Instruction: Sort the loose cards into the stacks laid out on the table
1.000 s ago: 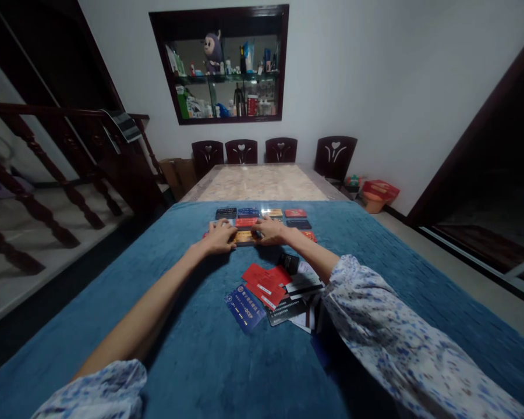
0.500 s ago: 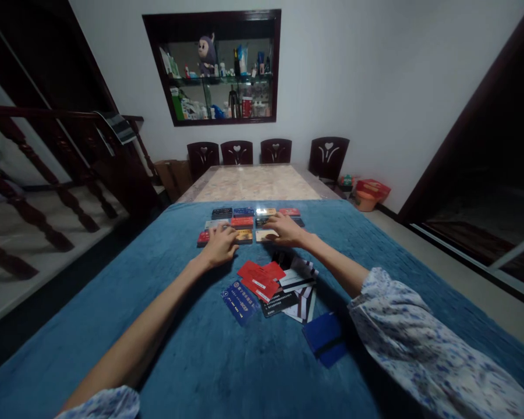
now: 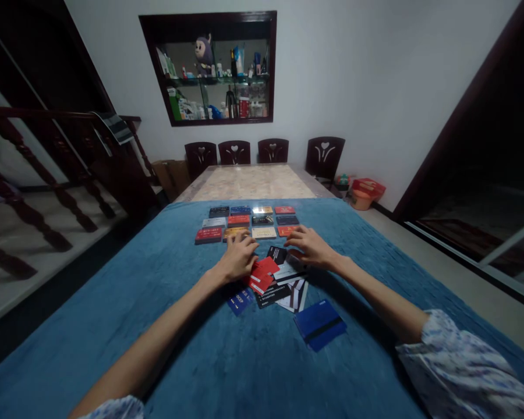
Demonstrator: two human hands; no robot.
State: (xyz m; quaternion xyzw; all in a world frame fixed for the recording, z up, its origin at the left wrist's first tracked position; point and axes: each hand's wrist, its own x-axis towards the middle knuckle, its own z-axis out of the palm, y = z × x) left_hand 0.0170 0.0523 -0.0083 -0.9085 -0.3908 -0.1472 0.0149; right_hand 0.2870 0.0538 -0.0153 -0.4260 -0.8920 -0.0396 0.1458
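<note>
My left hand (image 3: 238, 257) is over the left side of a loose pile of cards, fingers apart and bent downward. Its fingertips are by the red cards (image 3: 262, 274), and a dark blue card (image 3: 239, 302) shows partly below it. At the pile's right, my right hand (image 3: 309, 247) spreads its fingers close to a white-and-black card (image 3: 289, 272); its thumb side is in shadow. Black cards (image 3: 273, 295) and striped cards (image 3: 297, 295) lie under these. Beyond both hands are rows of cards, among them a cream card (image 3: 264, 233) and an orange-red card (image 3: 285, 231).
Blue cards with a black stripe (image 3: 319, 325) lie nearer me, right of the pile. A blue cloth (image 3: 179, 361) covers the near table, with bare tabletop (image 3: 248, 181) beyond. Dark chairs (image 3: 324, 158) stand at the far end, and a wooden railing (image 3: 48, 116) at left.
Both hands have drawn back from the card rows to the loose pile. The front row shows more fully, while my left hand now hides part of the dark blue card.
</note>
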